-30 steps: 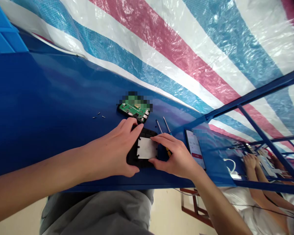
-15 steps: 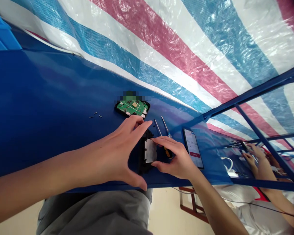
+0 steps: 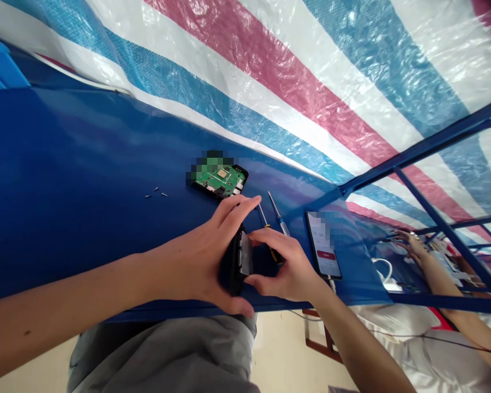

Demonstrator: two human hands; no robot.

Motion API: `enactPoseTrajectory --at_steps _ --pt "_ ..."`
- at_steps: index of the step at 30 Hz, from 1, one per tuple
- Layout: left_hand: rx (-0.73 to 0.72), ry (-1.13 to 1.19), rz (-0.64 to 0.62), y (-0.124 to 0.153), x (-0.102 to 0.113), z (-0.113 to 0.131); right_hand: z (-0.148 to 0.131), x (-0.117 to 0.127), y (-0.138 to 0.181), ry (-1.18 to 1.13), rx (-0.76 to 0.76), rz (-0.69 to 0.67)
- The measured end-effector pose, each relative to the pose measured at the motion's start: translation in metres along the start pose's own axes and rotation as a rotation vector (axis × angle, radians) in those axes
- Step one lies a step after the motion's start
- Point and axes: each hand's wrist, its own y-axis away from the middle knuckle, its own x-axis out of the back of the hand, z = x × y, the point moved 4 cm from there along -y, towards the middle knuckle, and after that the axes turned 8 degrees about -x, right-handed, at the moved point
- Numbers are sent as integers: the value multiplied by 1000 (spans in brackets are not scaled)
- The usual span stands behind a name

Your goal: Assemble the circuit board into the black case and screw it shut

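The black plastic case half (image 3: 236,267), with its silvery metal plate (image 3: 246,260), lay flat on the glossy blue surface (image 3: 85,191) a second ago with the plate facing up. It now stands on its edge near the front of that surface, and the plate faces the person's right. The work has gone from pressing on the flat part to turning it over in both hands.

The left hand (image 3: 196,262) has a closed grip on the case half, with the fingers over its far edge and the thumb under its near corner. The right hand (image 3: 288,267) meets it from the plate side, its grip narrow, fingertips on the top edge and thumb low on the plate.

Just beyond lie a green circuit board in a black shell (image 3: 221,180), three small loose screws (image 3: 155,192) and two thin screwdrivers (image 3: 272,215). A lit phone (image 3: 323,245) lies to the right. Farther right, another person's hand (image 3: 411,244) works at its own place.
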Motion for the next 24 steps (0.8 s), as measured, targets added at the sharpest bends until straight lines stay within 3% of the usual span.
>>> enactPoseTrajectory --at_steps 11,24 --pt "78 126 0 -1 0 0 -9 -3 -4 -13 47 -4" --pt "-58 -18 -23 -4 8 4 -16 5 -4 86 23 -85"
